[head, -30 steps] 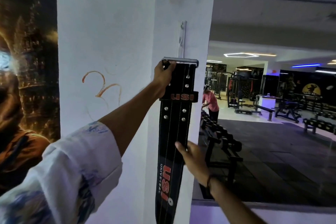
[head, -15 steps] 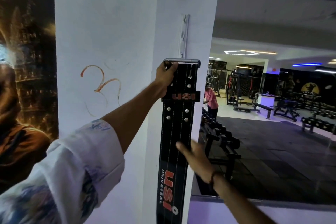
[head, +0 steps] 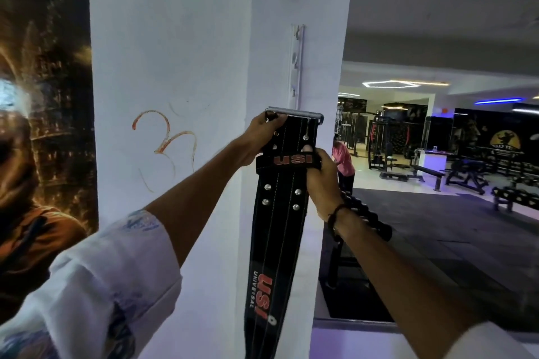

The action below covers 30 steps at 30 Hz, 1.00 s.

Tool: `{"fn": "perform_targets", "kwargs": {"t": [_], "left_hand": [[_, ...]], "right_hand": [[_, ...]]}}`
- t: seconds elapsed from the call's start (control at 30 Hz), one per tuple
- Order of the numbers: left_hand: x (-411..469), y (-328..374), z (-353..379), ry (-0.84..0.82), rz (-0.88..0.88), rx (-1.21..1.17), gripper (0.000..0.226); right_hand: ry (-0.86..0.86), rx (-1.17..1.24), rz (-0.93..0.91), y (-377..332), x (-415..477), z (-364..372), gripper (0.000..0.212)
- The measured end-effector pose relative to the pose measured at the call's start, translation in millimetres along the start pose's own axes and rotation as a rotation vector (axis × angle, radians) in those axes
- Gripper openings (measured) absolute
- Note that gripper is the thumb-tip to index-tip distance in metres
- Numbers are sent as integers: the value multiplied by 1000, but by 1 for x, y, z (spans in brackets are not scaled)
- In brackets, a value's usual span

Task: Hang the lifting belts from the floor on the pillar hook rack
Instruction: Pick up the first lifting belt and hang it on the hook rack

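Belt (head: 280, 213) first: black, thick and stitched, it hangs straight down the face of the white pillar (head: 175, 67), buckle bar uppermost, its top just below the hook rack (head: 297, 64) and not yet on a hook as far as I can see. At its upper left corner the left hand (head: 264, 137) has its fingers closed round the buckle (head: 294, 113) end. On the right, the right hand (head: 319, 181) pinches the red-lettered keeper loop (head: 288, 161) and the belt's edge. It looks stiff and fairly weighty, holding its line rather than drooping, with a smooth face that might slip. I'd say the metal buckle is the surest place to hold while lifting it to a hook.
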<state>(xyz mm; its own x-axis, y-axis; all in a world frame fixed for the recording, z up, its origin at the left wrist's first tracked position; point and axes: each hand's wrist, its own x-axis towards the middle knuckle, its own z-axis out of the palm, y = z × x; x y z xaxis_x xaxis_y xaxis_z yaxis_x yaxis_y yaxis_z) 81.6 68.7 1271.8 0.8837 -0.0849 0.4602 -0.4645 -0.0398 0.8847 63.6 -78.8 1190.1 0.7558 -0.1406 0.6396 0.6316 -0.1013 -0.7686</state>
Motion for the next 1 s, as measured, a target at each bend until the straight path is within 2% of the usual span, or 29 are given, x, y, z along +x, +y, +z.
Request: {"fn": "perform_targets", "kwargs": {"t": [0.07,0.17,0.2,0.27,0.33,0.4,0.47,0.6,0.7,0.8,0.87,1.0], "left_hand": [[-10,0,-12,-62,-60,33,36],[-33,-30,-11,-123,-130,-66,38],[-39,-38,-6,-108,-128,-103,48],[-44,-49,9,-2,-34,-154,65],[-45,-53,22,141,128,-127,61],[-58,-72,30,204,251,7,47],[-78,-113,34,154,245,125,40],[-120,-177,28,-29,88,248,52],[-108,-153,33,-8,138,220,47],[-63,-84,43,221,232,90,43],[-41,-58,42,288,265,67,44],[-69,-88,50,281,322,108,38]], "right_hand": [[110,55,33,-4,6,8,33],[216,45,24,-12,21,11,27],[229,57,15,-15,25,12,26],[235,69,-16,-20,32,17,25],[231,50,-50,-26,36,21,28],[230,26,-73,-31,41,21,29],[245,14,-88,-40,48,14,28],[268,32,-102,-52,54,-4,22],[239,2,-89,-44,52,-6,23],[197,-17,-53,-33,49,-3,27],[201,18,-43,-36,47,-2,28],[240,40,-70,-41,45,-4,26]]}}
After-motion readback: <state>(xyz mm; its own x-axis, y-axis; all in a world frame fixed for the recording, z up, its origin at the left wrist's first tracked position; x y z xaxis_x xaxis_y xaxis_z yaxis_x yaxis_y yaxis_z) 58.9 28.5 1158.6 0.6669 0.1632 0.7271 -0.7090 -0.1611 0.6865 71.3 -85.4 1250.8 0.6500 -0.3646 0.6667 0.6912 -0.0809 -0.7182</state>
